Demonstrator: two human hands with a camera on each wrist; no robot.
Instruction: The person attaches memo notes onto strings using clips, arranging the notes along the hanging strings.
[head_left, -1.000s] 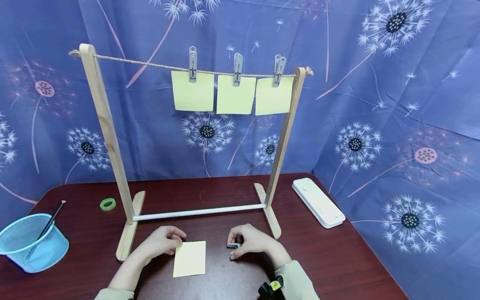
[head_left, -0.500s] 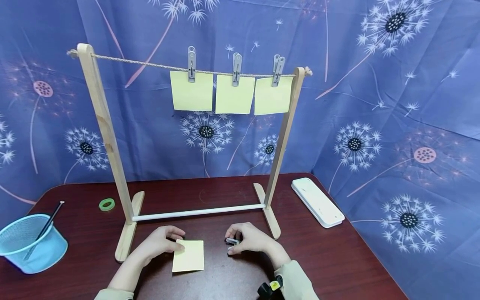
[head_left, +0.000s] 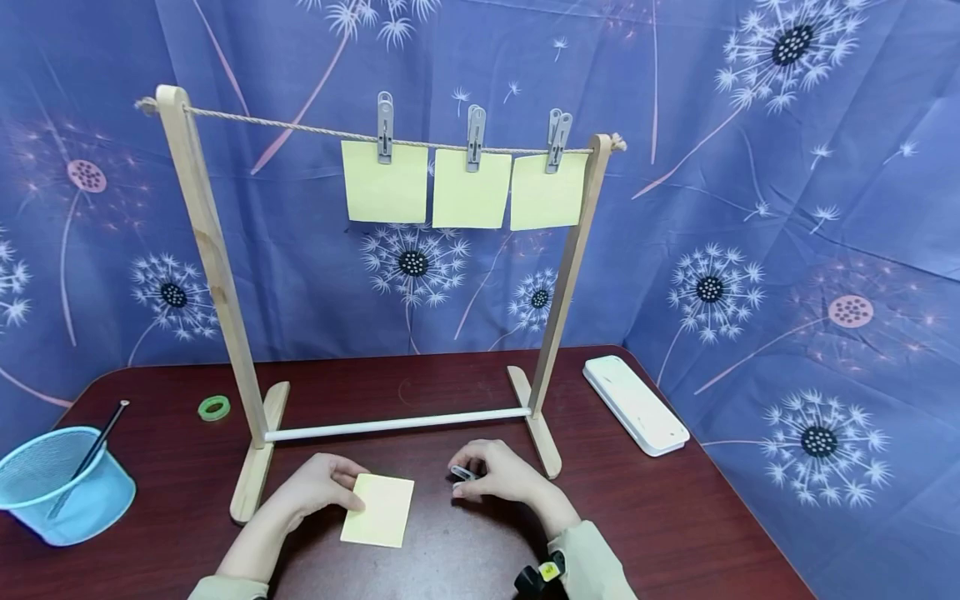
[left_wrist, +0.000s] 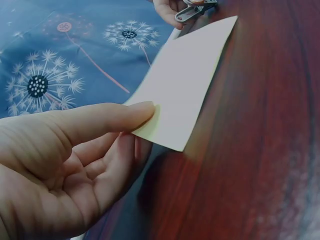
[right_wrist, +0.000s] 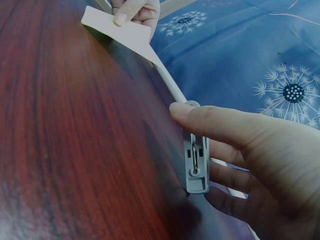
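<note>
A square yellow sticky note (head_left: 381, 512) is pinched at its left edge by my left hand (head_left: 321, 487). The thumb lies on top of the note, as the left wrist view shows, and the note (left_wrist: 182, 80) slants up off the table. My right hand (head_left: 498, 479) holds a grey clothespin (right_wrist: 196, 162) between thumb and fingers, its metal spring visible in the right wrist view. On the rope (head_left: 285, 127) of a wooden stand, three more yellow notes hang in a row, the middle note (head_left: 471, 193) among them. Each is held by a grey clothespin such as the left one (head_left: 385, 129).
The stand's left post (head_left: 213, 258) and white crossbar (head_left: 397, 427) rise just beyond my hands. A blue mesh basket (head_left: 90, 500) with a black stick, a green tape roll (head_left: 214, 408) and a white case (head_left: 636, 406) stand on the dark red table (head_left: 675, 533).
The left hand has taken the note between thumb and fingers and raised it off the table. My right hand has lifted slightly with the clothespin, which has turned in the fingers.
</note>
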